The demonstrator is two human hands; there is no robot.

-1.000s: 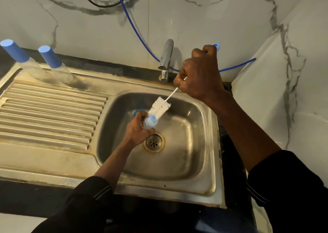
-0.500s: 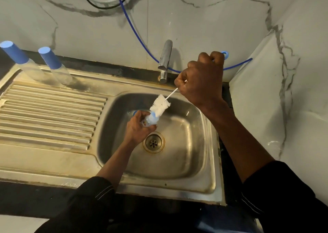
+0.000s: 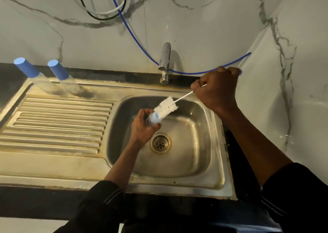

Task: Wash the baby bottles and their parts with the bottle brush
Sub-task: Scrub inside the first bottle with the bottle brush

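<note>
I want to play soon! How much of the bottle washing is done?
Maybe done: two capped bottles stand at the back of the draining board, though I cannot tell if they are washed. In hand: the left hand holds one bottle over the sink while the right hand holds the brush at its mouth. Left: finishing and rinsing this bottle; no water runs from the tap.

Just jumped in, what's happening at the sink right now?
A person is scrubbing over the sink basin. The left hand holds a small bottle, and the right hand grips the bottle brush by its handle, bristle tip at the bottle's mouth. Two blue-capped bottles stand on the drainboard. No water shows at the tap.
</note>
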